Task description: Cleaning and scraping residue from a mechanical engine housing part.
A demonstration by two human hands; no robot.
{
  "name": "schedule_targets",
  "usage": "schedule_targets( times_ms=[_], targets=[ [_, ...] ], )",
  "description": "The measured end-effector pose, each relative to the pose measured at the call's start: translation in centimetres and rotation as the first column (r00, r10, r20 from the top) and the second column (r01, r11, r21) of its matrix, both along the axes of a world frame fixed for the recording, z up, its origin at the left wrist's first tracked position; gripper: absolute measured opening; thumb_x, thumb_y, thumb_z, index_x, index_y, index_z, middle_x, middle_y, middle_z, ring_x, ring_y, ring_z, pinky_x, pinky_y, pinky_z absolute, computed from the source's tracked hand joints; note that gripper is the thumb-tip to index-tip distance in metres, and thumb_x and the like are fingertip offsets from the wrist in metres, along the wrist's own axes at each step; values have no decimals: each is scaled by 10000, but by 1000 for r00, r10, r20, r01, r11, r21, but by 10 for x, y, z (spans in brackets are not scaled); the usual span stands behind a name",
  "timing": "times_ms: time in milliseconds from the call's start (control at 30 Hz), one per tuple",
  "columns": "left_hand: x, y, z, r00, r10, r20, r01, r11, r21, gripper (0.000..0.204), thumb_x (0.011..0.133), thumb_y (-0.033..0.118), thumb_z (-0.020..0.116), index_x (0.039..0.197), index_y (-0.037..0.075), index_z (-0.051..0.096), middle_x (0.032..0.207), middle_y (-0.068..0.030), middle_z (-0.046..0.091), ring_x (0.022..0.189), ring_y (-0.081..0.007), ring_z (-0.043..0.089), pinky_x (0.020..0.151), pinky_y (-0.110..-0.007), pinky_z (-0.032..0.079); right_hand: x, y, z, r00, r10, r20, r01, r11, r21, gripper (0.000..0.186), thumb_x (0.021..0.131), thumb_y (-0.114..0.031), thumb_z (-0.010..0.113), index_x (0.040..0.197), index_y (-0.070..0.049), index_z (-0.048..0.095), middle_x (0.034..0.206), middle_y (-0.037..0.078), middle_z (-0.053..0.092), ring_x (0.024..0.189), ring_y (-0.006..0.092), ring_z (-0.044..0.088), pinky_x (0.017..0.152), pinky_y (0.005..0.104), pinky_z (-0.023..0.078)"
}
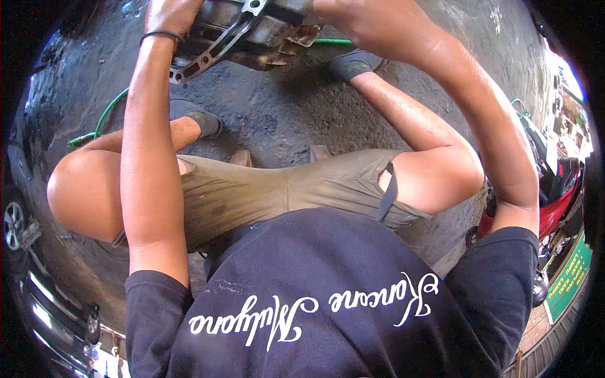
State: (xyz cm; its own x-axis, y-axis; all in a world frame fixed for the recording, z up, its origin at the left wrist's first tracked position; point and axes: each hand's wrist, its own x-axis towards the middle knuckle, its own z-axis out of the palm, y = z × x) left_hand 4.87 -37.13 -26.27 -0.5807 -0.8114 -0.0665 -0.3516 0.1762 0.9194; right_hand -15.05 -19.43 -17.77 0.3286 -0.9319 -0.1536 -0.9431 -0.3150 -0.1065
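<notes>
A dark, greasy metal machine part [268, 39] is at the top edge of the view, its upper side cut off. Along its left side runs a flat silver bracket [220, 49] with round holes. My left hand [171, 16] is up against the part's left side; its fingers lie beyond the picture's edge. At the upper right, my right hand [372, 25] reaches toward the part with its fingers curled. Whatever it grips is out of the frame.
Rough grey ground [271, 113] lies under my bent legs. A thin green hose [110, 113] shows at the left and again behind the part. To the right are a red motorcycle body [564, 198] and a green sign [570, 280]. A dark vehicle [47, 302] stands at the left.
</notes>
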Motion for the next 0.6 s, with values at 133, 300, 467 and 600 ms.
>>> schedule_targets(
  times_ms=[133, 300, 467, 600],
  targets=[
    [-2, 2, 3, 1000, -11, -10, 11, 998, -60, 387, 790, 342, 806, 922, -14, 731, 768, -38, 705, 637, -97, 601, 579, -275, 487, -5, 8, -14, 999, 15, -49, -18, 998, -66, 103, 767, -164, 591, 783, -66, 618, 672, 154, 643, 664, 348, 665, 587, 472, 521],
    [-8, 10, 5, 999, 11, -45, -12, 1000, -6, 392, 785, 330, 812, 954, -13, 727, 787, -41, 706, 637, -101, 604, 579, -278, 492, 10, 5, 3, 992, 83, -95, -90, 994, -68, 124, 742, -164, 595, 744, -48, 637, 685, 154, 663, 681, 330, 685, 602, 444, 544],
    [-11, 13, 2, 999, 5, -31, -7, 999, -49, 400, 782, 336, 815, 934, -22, 726, 763, -37, 699, 627, -96, 597, 568, -275, 488, 15, 17, 4, 988, -19, -155, 17, 1000, -12, 126, 761, -169, 584, 739, -63, 648, 692, 149, 675, 687, 321, 696, 602, 442, 552],
    [-13, 14, 3, 999, -22, -34, 19, 997, -76, 381, 786, 310, 817, 937, -26, 721, 775, -31, 699, 641, -88, 591, 573, -270, 486, 15, 23, -11, 990, -61, -123, 52, 996, -73, 137, 779, -172, 574, 734, -62, 642, 691, 145, 675, 690, 318, 697, 598, 441, 552]
  ],
)
